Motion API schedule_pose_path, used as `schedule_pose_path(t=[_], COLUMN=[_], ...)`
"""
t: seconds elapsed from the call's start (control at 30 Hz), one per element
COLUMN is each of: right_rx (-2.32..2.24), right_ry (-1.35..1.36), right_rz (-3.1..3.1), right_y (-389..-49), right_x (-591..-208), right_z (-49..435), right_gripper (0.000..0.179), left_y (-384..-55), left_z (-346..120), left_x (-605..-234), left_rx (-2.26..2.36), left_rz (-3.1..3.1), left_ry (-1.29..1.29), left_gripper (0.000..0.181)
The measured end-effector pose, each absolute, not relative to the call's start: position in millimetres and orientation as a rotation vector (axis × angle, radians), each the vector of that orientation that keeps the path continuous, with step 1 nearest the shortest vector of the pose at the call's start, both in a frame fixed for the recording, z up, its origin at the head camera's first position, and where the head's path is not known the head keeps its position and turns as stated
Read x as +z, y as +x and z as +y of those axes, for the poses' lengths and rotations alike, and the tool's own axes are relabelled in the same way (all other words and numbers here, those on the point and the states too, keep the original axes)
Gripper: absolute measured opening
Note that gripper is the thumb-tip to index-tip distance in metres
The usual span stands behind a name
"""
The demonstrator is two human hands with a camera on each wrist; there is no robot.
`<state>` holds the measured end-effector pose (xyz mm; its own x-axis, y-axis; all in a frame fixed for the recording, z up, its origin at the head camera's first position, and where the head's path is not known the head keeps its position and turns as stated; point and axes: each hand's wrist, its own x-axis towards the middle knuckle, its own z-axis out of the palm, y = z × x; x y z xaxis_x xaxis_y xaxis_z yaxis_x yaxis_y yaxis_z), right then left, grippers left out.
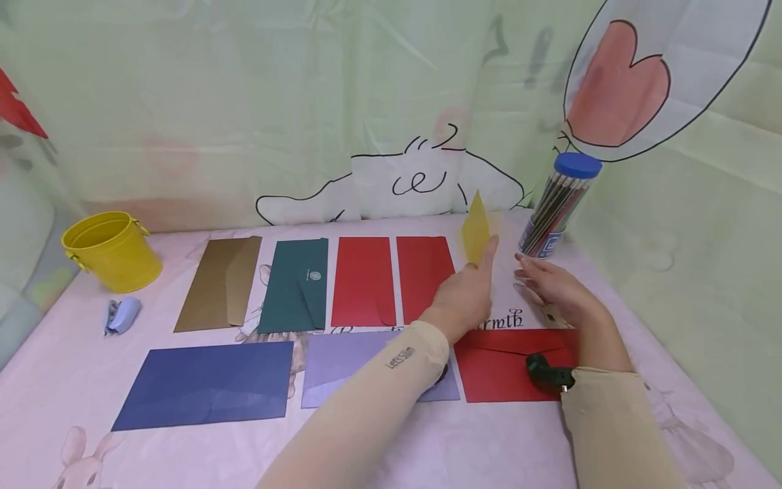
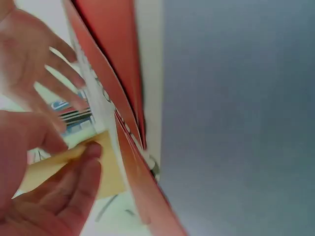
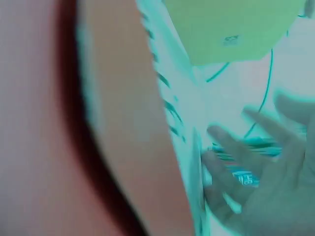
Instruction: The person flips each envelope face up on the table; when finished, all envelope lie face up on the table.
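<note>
My left hand (image 1: pixel 461 299) pinches a yellow envelope (image 1: pixel 475 231) between thumb and fingers, holding it on edge above the back right of the table. A small printed mark shows on the envelope (image 3: pixel 236 24) in the right wrist view. To its right, my right hand (image 1: pixel 556 288) holds nothing, fingers spread and slightly bent, just in front of a jar of pencils (image 1: pixel 559 207) with a blue lid. Below the hands lies a red envelope (image 1: pixel 501 373) with its flap upward. Another red envelope (image 1: pixel 421 272) is partly hidden by my left hand.
Brown (image 1: pixel 214 285), green (image 1: pixel 287 292) and red (image 1: pixel 363 278) envelopes form the back row. In front lie a dark blue envelope (image 1: pixel 208 387) and a lilac envelope (image 1: pixel 342 367), partly under my left sleeve. A yellow bucket (image 1: pixel 116 255) and a blue stapler (image 1: pixel 125 314) stand at left.
</note>
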<state>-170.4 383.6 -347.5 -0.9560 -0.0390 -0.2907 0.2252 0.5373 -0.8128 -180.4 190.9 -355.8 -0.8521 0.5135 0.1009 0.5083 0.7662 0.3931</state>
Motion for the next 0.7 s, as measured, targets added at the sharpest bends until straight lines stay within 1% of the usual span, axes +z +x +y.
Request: schedule_pose_path(t=[0.03,0.1,0.23,0.3,0.4,0.6,0.7], right_rx=[-1.335,-1.239,-1.134,-1.116,-1.090,-0.991,-0.913], right_ry=[0.118,0.047,-0.003,-0.001,0.017,0.074,0.088], right_rz=[2.524,2.566,2.602,2.608,2.607,2.635,2.655], right_y=[-172,-174,-176,-176,-176,-176,-175], right_x=[-349,-352,-357,-357,-356,-355,-356], right_z=[380,373,365,364,365,369,371], right_gripper=[0.069,0.072,0.076,0.079,0.081,0.087,0.088], left_y=[-180,-180,-180,-179,-180,-178,-175], left_z=[189,186,179,176,173,172,172], left_x=[-355,-355,-357,-357,-356,-359,-362], left_rx=[0.759,0.961,1.297,1.394,1.363,1.063,0.910], left_rz=[2.929,2.900,2.766,2.697,2.663,2.718,2.770], left_ry=[0.807,0.742,0.647,0.596,0.528,0.506,0.551], left_gripper=[0.095,0.090,0.066,0.059,0.054,0.063,0.063])
